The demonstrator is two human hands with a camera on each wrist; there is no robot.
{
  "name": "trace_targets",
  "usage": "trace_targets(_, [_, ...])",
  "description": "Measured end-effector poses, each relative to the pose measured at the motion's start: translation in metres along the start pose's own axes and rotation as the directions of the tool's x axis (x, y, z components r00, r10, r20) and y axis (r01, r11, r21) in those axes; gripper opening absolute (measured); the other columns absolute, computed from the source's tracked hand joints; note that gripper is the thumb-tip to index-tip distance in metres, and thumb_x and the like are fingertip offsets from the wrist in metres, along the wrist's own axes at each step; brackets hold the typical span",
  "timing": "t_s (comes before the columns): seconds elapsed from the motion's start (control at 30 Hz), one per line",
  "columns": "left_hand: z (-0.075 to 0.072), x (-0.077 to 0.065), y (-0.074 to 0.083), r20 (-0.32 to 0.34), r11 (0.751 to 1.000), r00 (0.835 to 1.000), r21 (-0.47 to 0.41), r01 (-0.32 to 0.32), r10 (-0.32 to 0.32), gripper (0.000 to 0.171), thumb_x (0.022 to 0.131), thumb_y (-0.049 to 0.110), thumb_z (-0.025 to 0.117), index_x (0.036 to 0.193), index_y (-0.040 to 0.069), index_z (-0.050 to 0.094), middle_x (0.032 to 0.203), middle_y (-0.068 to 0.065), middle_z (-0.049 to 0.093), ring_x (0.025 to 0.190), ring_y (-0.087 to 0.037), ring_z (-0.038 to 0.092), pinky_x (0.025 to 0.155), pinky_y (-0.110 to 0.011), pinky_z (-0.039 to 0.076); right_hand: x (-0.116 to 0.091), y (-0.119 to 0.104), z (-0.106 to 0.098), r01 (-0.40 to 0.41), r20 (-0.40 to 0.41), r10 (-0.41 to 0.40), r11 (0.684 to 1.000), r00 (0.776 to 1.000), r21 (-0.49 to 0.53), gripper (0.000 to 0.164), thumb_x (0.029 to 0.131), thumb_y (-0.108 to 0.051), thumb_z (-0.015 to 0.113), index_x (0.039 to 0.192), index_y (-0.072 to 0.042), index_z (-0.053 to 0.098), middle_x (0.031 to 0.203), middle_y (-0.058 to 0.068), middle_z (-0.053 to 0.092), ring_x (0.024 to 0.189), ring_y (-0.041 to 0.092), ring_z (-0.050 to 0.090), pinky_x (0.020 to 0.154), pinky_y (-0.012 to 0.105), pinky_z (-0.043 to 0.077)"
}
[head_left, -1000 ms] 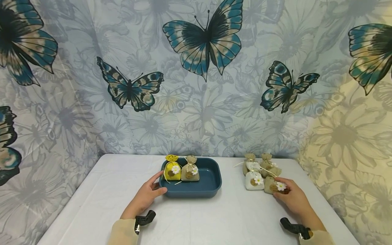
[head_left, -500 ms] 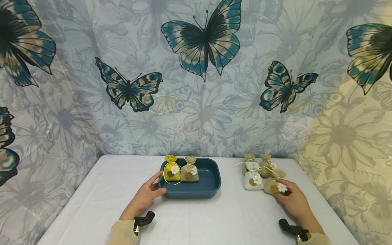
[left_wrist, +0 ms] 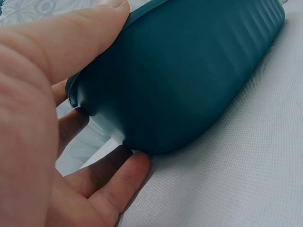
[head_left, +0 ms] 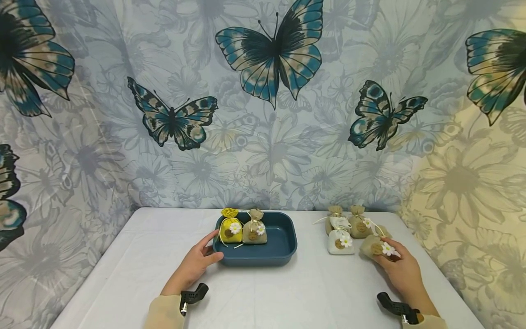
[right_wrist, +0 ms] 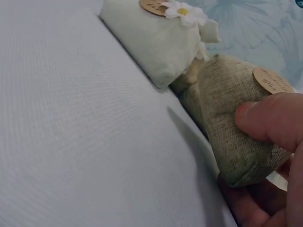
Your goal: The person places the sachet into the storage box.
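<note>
My left hand (head_left: 198,262) grips the left end of a dark blue rectangular tray (head_left: 263,260); in the left wrist view the thumb lies along its rim and the fingertips touch its end wall. Inside the tray sit a yellow drawstring sachet (head_left: 231,230) and a tan one (head_left: 255,232), each with a white daisy. At the right, my right hand (head_left: 403,269) pinches another tan sachet (right_wrist: 236,109) between thumb and fingers. That sachet is tilted, and the right wrist view shows a shadow beside it on the cloth. Its top is partly hidden by the hand.
A white sachet (head_left: 341,242) stands just left of the held one. Behind are more tan sachets (head_left: 360,226), close together. A white cloth covers the table (head_left: 283,297), and a butterfly-print curtain (head_left: 279,160) rises at its back edge.
My right hand has shifted slightly right, and the tan sachet in its fingers has come away from the white one and tilted. The left hand and tray stay in place.
</note>
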State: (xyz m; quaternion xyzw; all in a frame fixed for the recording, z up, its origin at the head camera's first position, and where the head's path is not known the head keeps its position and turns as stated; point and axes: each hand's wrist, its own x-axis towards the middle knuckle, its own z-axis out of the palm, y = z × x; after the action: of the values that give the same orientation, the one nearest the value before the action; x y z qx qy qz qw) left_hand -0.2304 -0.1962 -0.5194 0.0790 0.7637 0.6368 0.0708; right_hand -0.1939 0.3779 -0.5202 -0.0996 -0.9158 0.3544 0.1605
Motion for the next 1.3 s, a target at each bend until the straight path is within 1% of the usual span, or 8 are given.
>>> trace_targets(0.17, [0.0,0.0004,-0.0006,-0.001,1.0,1.0,-0.005,0.003,-0.003,0.075,0.09,0.02,0.077,0.155,0.025,0.04,0.156,-0.019,0.033,0.138,-0.038,0.038,0.104,-0.055,0.04,-0.0011,-0.0025,0.0,-0.007,0.004,0.007,1.0,1.0,0.013,0.069,0.087,-0.032,0.08,0.143,-0.004,0.051,0.14,0.032,0.047,0.107,0.043,0.06,0.068,0.026,0.047])
trace_targets(0.5, [-0.0005,0.001,-0.0021,0.006,1.0,1.0,-0.02,0.0,0.0,0.075,0.091,0.019,0.077,0.155,0.025,0.039,0.154,-0.022,0.036,0.138,-0.038,0.039,0.104,-0.055,0.04,-0.0012,-0.006,-0.0009,-0.032,0.033,0.031,0.999,0.999,0.024,0.071,0.087,-0.036,0.079,0.143,-0.003,0.051,0.141,0.031,0.046,0.107,0.041,0.059,0.068,0.027,0.047])
trace_targets(0.6, [-0.001,0.0012,-0.0022,0.006,1.0,1.0,-0.021,-0.001,0.001,0.075,0.09,0.019,0.077,0.155,0.025,0.04,0.153,-0.022,0.036,0.137,-0.038,0.04,0.104,-0.055,0.04,-0.0013,-0.0061,-0.0001,-0.028,0.043,0.027,0.999,0.999,0.021,0.071,0.087,-0.038,0.079,0.143,-0.004,0.052,0.143,0.03,0.045,0.109,0.042,0.058,0.071,0.031,0.048])
trace_targets(0.77, [-0.0009,0.0008,-0.0014,0.006,1.0,1.0,-0.017,-0.002,0.002,0.074,0.09,0.02,0.077,0.154,0.026,0.04,0.155,-0.021,0.034,0.138,-0.038,0.038,0.104,-0.056,0.039,-0.0021,-0.0071,0.0008,-0.036,0.059,0.034,0.999,0.998,0.028,0.071,0.089,-0.038,0.077,0.144,-0.003,0.05,0.146,0.03,0.041,0.113,0.045,0.055,0.079,0.044,0.049])
trace_targets(0.83, [-0.0008,0.0007,-0.0012,0.008,1.0,1.0,-0.018,-0.003,0.003,0.074,0.09,0.019,0.077,0.154,0.026,0.041,0.155,-0.02,0.034,0.138,-0.038,0.038,0.104,-0.056,0.039,-0.0025,-0.0071,0.001,-0.033,0.054,0.031,0.999,0.998,0.032,0.07,0.089,-0.037,0.077,0.144,-0.003,0.05,0.146,0.029,0.042,0.112,0.044,0.055,0.078,0.042,0.049])
trace_targets(0.93, [-0.0007,0.0013,-0.0011,0.01,1.0,1.0,-0.017,-0.005,0.006,0.074,0.09,0.02,0.077,0.154,0.026,0.041,0.155,-0.02,0.034,0.138,-0.038,0.038,0.104,-0.055,0.039,-0.0029,-0.0064,0.0015,-0.012,0.038,0.011,0.999,0.999,0.033,0.067,0.089,-0.034,0.078,0.143,-0.004,0.052,0.143,0.027,0.045,0.109,0.041,0.055,0.072,0.03,0.048])
trace_targets(1.03, [-0.0007,0.0022,-0.0016,0.013,1.0,1.0,-0.027,-0.002,0.002,0.074,0.09,0.019,0.077,0.154,0.025,0.04,0.155,-0.021,0.034,0.139,-0.038,0.037,0.104,-0.056,0.039,-0.0029,-0.0052,0.0026,0.023,0.014,-0.023,0.999,1.0,0.035,0.062,0.089,-0.029,0.078,0.14,-0.004,0.055,0.138,0.024,0.049,0.108,0.037,0.055,0.07,0.023,0.044])
trace_targets(1.3, [0.0012,0.0021,-0.003,0.004,1.0,1.0,-0.022,0.005,-0.005,0.075,0.091,0.019,0.077,0.155,0.023,0.039,0.155,-0.021,0.034,0.138,-0.039,0.038,0.105,-0.057,0.038,-0.0018,-0.0039,0.0019,0.124,-0.035,-0.124,0.992,0.992,0.004,0.057,0.086,-0.017,0.08,0.136,-0.002,0.058,0.127,0.017,0.055,0.1,0.03,0.056,0.069,0.016,0.042])
